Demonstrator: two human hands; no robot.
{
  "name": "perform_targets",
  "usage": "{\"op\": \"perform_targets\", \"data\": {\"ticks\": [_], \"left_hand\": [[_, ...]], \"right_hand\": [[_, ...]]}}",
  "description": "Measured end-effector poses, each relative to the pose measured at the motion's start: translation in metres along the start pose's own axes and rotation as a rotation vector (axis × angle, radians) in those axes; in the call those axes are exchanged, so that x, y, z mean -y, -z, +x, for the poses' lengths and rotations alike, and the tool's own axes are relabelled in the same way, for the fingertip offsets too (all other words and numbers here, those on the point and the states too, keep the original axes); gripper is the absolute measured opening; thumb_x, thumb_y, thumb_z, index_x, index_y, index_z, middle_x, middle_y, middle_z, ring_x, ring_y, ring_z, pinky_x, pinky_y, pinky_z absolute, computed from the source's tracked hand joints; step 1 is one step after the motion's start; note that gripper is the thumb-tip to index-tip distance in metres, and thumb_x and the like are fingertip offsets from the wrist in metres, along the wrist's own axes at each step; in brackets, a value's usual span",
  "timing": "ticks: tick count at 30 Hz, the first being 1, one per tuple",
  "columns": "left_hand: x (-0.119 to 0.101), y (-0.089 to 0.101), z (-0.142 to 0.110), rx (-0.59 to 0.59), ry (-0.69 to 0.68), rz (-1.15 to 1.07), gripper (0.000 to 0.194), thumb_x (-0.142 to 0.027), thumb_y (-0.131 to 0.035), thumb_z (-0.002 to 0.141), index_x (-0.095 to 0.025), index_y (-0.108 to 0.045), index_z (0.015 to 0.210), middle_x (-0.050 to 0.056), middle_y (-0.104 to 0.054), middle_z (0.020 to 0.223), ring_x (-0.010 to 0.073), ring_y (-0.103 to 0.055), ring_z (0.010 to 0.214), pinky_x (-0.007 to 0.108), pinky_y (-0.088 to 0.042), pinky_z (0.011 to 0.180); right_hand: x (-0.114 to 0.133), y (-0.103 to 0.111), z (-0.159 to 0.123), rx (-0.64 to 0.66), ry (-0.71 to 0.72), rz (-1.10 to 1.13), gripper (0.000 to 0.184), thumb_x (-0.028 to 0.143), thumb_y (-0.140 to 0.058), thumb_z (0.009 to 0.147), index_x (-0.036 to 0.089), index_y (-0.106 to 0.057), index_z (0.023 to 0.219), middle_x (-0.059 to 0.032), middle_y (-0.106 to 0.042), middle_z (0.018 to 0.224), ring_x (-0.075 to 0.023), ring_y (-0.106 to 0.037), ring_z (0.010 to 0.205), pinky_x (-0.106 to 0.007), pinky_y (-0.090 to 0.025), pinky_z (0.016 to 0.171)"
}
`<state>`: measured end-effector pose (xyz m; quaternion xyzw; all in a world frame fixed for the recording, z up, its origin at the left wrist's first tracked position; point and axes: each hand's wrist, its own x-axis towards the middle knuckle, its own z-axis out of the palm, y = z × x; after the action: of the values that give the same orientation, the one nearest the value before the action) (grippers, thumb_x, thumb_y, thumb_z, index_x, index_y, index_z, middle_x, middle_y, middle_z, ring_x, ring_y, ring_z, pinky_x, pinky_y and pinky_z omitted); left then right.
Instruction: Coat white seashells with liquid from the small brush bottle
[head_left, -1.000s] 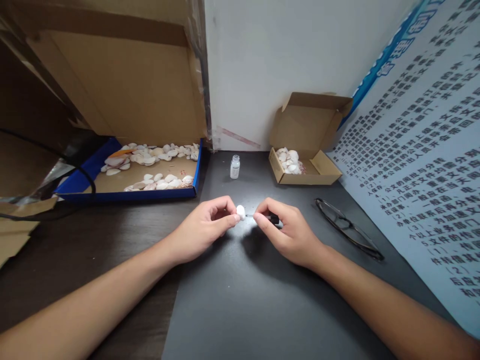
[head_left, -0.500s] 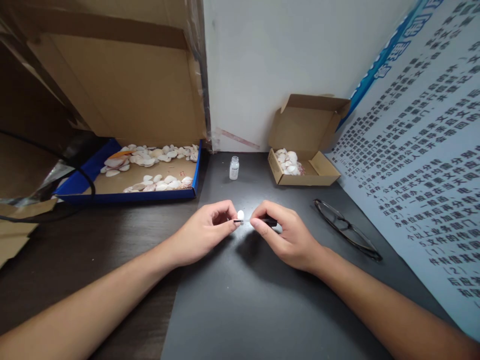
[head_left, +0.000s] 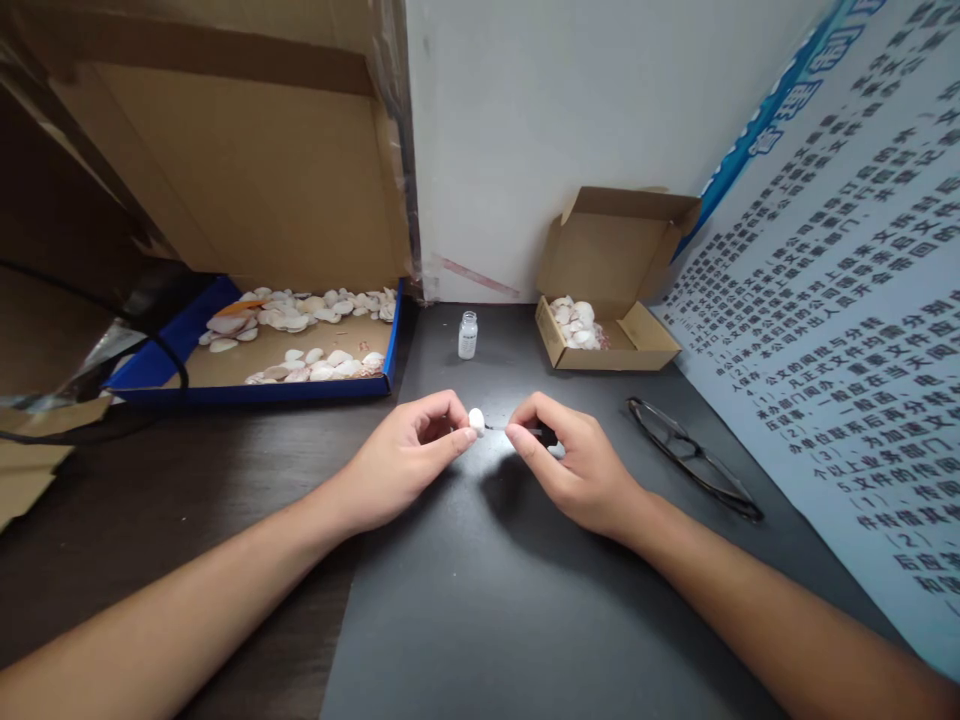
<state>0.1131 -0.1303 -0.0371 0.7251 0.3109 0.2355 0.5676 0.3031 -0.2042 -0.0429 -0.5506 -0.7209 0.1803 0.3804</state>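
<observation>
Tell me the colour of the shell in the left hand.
The shell is white, showing best in the head view.

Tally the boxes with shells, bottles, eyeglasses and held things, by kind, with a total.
Blue-sided box and brown box, with shells: 2
Bottle: 1
Eyeglasses: 1
White piece in left hand: 1
Thin tool in right hand: 1
Total: 6

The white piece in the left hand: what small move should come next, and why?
Probably a light stroke of the thin tool across the white piece: the left hand pinches the piece, and the right hand holds the tool pointing at it. Whether the tip already touches is too small to tell.
</observation>
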Motion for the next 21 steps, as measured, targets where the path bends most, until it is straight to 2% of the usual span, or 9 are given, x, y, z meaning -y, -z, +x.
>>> {"op": "perform_targets", "data": {"ticks": [5,11,15,18,21], "left_hand": [[0.001,0.0,0.001,0.02,-0.004,0.006,0.022,-0.034,-0.056,0.087,-0.017,-0.049,0.075,-0.006,-0.041,0.064,0.0086,-0.033,0.059,0.022,-0.029,0.056],[0.001,0.001,-0.001,0.015,0.006,-0.041,0.023,-0.036,-0.058,0.087,-0.017,-0.049,0.076,-0.007,-0.041,0.063,0.0082,-0.034,0.058,0.022,-0.028,0.055],[0.003,0.0,0.001,0.02,0.02,-0.049,0.024,-0.036,-0.058,0.087,-0.018,-0.049,0.075,-0.007,-0.041,0.061,0.0083,-0.035,0.056,0.022,-0.028,0.054],[0.006,0.001,0.003,0.025,0.023,-0.05,0.025,-0.038,-0.058,0.087,-0.018,-0.048,0.075,-0.008,-0.039,0.058,0.0082,-0.032,0.054,0.022,-0.026,0.053],[0.008,0.001,0.004,0.031,0.03,-0.048,0.025,-0.038,-0.057,0.087,-0.018,-0.047,0.075,-0.008,-0.039,0.056,0.0079,-0.032,0.052,0.022,-0.025,0.053]], "right_hand": [[0.001,0.0,0.0,0.002,0.014,0.025,0.015,0.027,-0.048,0.094,0.018,-0.053,0.082,0.0008,-0.055,0.07,-0.0098,-0.047,0.063,-0.022,-0.037,0.06],[-0.003,-0.002,0.002,0.011,-0.097,-0.075,0.015,0.024,-0.049,0.091,0.018,-0.05,0.078,0.0016,-0.054,0.069,-0.0096,-0.047,0.062,-0.022,-0.034,0.057],[-0.003,0.005,0.005,-0.042,-0.088,-0.092,0.016,0.026,-0.047,0.092,0.018,-0.051,0.079,0.0007,-0.054,0.071,-0.0107,-0.048,0.065,-0.023,-0.036,0.061],[-0.001,0.017,0.02,-0.113,-0.052,-0.132,0.015,0.025,-0.046,0.092,0.018,-0.051,0.079,0.0002,-0.054,0.07,-0.011,-0.047,0.064,-0.023,-0.036,0.061],[0.001,0.032,0.051,-0.123,0.017,-0.237,0.012,0.023,-0.049,0.089,0.017,-0.052,0.079,-0.0002,-0.056,0.071,-0.0113,-0.047,0.063,-0.024,-0.034,0.06]]}}
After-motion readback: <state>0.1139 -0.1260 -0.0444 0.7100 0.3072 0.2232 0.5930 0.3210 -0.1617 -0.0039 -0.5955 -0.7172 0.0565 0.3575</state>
